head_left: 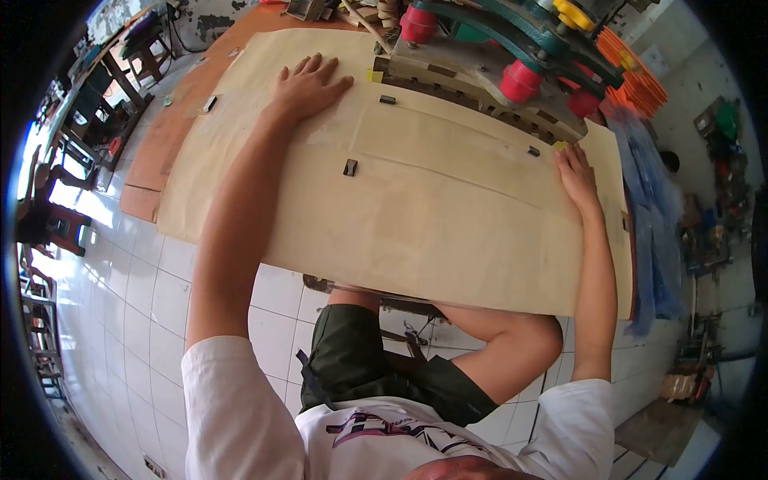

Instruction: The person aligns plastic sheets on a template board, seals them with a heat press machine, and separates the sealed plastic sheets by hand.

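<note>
A large pale cream sheet covers most of the worktable in front of me. My left hand lies flat on its far left part with the fingers spread. Toward the far right, my right hand rests with fingers stretched out, its tips beside a small yellow tab. Between the hands sits the metal bed of a machine, along the sheet's far side. Another yellow tab marks the left end of that bed. Small black blocks lie on the sheet. Neither hand holds anything.
Dark green machine arms with red cylinders and a yellow knob rise at the back. Blue plastic film hangs at the right edge. Orange stacked pieces stand behind it. Stools are at far left.
</note>
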Demonstrator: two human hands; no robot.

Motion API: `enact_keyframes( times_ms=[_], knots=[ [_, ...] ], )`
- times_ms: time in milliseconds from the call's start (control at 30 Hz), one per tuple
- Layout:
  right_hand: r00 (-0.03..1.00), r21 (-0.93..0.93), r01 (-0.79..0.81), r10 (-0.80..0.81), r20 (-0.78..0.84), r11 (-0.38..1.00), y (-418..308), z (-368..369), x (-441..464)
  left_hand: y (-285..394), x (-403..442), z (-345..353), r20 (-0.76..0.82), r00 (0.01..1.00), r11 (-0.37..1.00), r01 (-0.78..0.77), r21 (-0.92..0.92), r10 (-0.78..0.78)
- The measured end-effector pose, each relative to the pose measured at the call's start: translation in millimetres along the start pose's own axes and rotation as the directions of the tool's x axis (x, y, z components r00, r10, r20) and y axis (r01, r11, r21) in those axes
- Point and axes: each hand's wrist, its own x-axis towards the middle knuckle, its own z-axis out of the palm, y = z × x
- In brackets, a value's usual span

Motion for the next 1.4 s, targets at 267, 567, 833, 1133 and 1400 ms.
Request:
enact_keyframes(
  times_ms=[267, 567, 833, 1133, 1400],
  knots=[
    [0.999, 0.012, 0.021, -0.021, -0.032, 1.000, 2, 3, 1, 1, 1, 0, 0.018, 1.000, 1.000, 0.018, 0.000, -0.018],
    [1.000, -0.010, 0.004, -0.004, 0.006, 1.000, -6, -3, -5, 2, 1, -2, 0.020, 1.000, 1.000, 0.016, 0.005, -0.016],
    [0.999, -0.012, 0.039, -0.038, 0.021, 0.999, 5, 2, 0, 3, -1, -2, 0.007, 1.000, 1.000, -0.002, 0.004, 0.002],
    [0.998, -0.033, 0.050, -0.051, -0.045, 0.998, 7, 6, -1, 3, 2, -1, 0.017, 1.000, 0.999, 0.023, 0.041, -0.024],
    [0.998, 0.040, 0.034, -0.032, -0.051, 0.999, -11, -8, -13, 2, 3, 0, 0.014, 1.000, 1.000, 0.017, 0.007, -0.017]
  ],
)
